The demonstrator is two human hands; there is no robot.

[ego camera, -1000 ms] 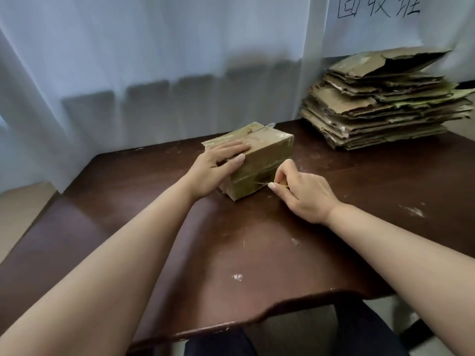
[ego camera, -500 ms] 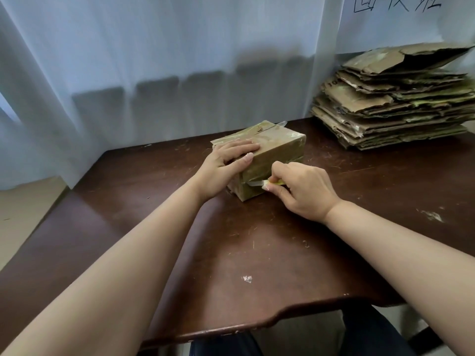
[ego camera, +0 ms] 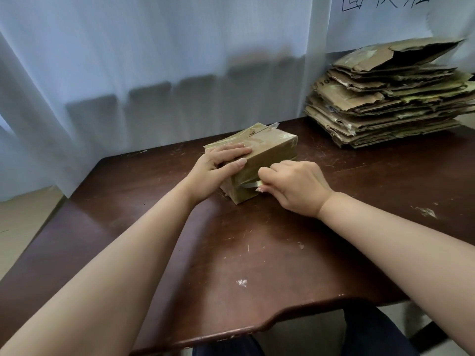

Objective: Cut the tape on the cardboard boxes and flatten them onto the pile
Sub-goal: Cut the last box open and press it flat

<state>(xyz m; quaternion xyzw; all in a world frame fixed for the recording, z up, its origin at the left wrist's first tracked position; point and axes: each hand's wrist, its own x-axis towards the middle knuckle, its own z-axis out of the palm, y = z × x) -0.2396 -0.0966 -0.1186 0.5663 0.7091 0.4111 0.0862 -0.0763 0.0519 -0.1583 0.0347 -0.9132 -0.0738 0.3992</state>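
A small cardboard box, wrapped in shiny tape, sits on the dark wooden table a little beyond its middle, with one corner turned toward the person. The left hand lies across the box's near left end: the fingers are straight and close together, flat on the top face, while the thumb presses against the side face just below the top edge, so the box's upper edge runs between thumb and fingers. The right hand is at the box's right-hand side face, its fingers curled tight and pinching a small blade, with a bit of yellow showing at the fingertips. The blade's pale metal sticks out leftward from the fingertips and lies against the lower part of the side face, near the box's closest corner; whether it is in the tape or only touching it cannot be told. A loose end of tape stands up at the box's far top edge. At the table's far right corner, well apart from the box, rests a pile of flattened cardboard, its top sheet lifted at the front. Pale curtains hang behind the table.
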